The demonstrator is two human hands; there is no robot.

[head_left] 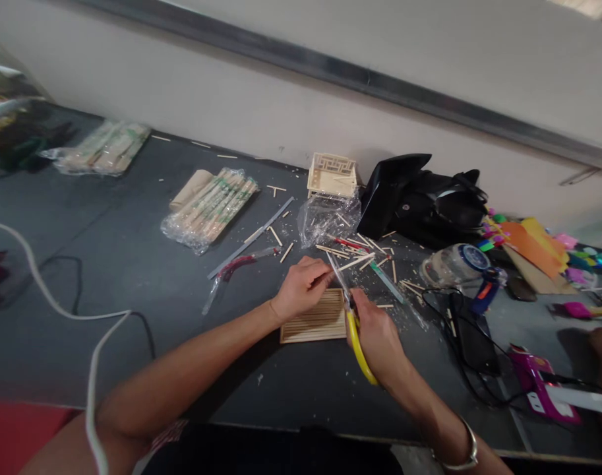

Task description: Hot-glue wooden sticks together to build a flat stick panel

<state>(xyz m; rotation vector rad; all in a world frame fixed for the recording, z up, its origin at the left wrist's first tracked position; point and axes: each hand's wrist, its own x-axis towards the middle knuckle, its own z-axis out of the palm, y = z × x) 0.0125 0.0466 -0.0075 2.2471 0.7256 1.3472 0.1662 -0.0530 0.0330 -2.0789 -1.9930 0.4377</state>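
Observation:
My right hand [377, 326] grips a pair of scissors [359, 343] with yellow handles, its blades pointing up and to the left. Close to the blades, my left hand [304, 285] is pinched; a thin wooden stick [357, 262] runs out to the right in line with its fingertips, across the blades. The fingers hide where the stick is held. Under both hands lies a small rectangular panel [313, 328] of wooden sticks set side by side in a frame, partly covered by my left hand.
Loose sticks and bits are strewn beyond my hands. Behind them stand a small stick-built model [331, 175], a black bag [429, 204] and a clear jar [449, 265]. Wrapped stick bundles [214, 208] lie left. A white cable [48, 307], phone [473, 336] and purple power strip [542, 382] flank me.

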